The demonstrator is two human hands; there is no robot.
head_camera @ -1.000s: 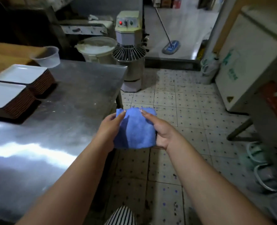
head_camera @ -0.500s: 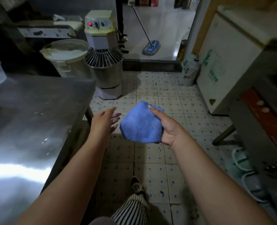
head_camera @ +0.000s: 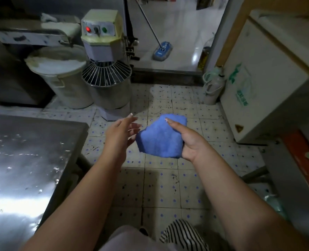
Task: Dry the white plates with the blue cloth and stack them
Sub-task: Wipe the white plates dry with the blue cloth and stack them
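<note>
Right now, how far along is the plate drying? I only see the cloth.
Nothing shows as done: no plate is in view, dried or stacked. In hand: the right hand grips the folded blue cloth over the tiled floor, while the left hand is open beside it, fingers apart. The steel table corner in view bears only water drops. All the drying and stacking seems left.

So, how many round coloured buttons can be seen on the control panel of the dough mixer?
2: a round red button on the left of the panel and a round green button on the right, with a dark knob between them. Other sides of the cream dough mixer are hidden.
</note>
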